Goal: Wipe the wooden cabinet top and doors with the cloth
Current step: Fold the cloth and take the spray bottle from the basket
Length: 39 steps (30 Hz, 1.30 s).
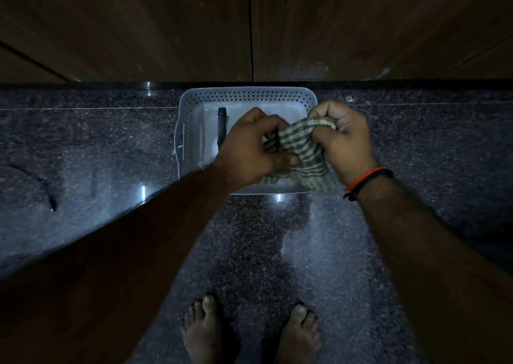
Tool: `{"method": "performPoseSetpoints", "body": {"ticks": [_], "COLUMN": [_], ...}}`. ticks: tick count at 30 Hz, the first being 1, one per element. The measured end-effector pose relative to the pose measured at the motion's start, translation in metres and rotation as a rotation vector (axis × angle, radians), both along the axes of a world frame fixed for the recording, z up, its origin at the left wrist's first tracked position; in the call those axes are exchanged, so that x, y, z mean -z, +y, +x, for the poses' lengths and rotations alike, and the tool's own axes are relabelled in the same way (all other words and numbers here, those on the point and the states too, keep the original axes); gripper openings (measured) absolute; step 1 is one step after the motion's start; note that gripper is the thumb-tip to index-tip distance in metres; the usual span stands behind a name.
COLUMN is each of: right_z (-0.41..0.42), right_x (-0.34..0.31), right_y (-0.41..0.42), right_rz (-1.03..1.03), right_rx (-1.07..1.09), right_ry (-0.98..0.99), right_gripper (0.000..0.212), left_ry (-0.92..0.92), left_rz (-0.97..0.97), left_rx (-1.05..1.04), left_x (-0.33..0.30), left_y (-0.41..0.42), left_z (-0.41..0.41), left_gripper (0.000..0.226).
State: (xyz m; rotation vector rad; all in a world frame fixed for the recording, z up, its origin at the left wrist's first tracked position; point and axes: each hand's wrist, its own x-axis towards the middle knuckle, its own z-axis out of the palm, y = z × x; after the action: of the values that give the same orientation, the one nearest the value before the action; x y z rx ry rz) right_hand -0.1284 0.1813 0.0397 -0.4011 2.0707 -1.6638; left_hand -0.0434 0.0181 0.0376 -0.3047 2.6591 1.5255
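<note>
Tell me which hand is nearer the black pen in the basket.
Left. The left hand sits just right of the black pen, overlapping its lower end. The right hand grips the cloth past the basket's right edge.

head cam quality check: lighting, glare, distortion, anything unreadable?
Head view: dim overall, light pooled on the white basket and checked cloth; left hand and right hand readable, the left slightly soft. Small specular glints on the polished granite floor. Cabinet doors are dark with faint grain. Wide-angle lens bows the edges. The dark object in the basket is unidentifiable.
</note>
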Motion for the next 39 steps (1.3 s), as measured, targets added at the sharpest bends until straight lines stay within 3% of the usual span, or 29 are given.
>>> {"method": "performPoseSetpoints", "body": {"ticks": [5,10,14,22,29,35,39], "right_z": [0.001,-0.002,-0.009,-0.020,-0.004,0.028,0.055], "right_x": [0.000,-0.008,-0.014,0.002,0.020,0.024,0.022], "right_y": [0.004,0.008,0.017,0.043,0.041,0.010,-0.008], "right_rz": [-0.011,-0.126,-0.153,0.155,0.364,0.338,0.308], "right_rx": [0.014,0.109,0.198,0.354,0.280,0.159,0.062], "right_ry": [-0.017,-0.106,-0.114,0.021,0.100,0.081,0.114], "right_gripper": [0.029,0.019,0.028,0.027,0.020,0.020,0.005], "left_ry": [-0.005,-0.203,-0.146,-0.153,-0.165,-0.335,-0.421], "left_rz": [-0.018,0.070,-0.148,-0.272,-0.303,-0.138,-0.006], "left_rx": [0.030,0.087,0.094,-0.074,-0.320,-0.504,-0.556], "left_x": [0.004,0.002,0.005,0.003,-0.003,-0.001,-0.003], "left_y": [0.001,0.003,0.001,-0.009,-0.002,0.018,0.029], "left_z": [0.001,0.005,0.013,0.010,0.011,0.005,0.002], "left_gripper": [0.036,0.027,0.020,0.022,0.021,0.022,0.028]}}
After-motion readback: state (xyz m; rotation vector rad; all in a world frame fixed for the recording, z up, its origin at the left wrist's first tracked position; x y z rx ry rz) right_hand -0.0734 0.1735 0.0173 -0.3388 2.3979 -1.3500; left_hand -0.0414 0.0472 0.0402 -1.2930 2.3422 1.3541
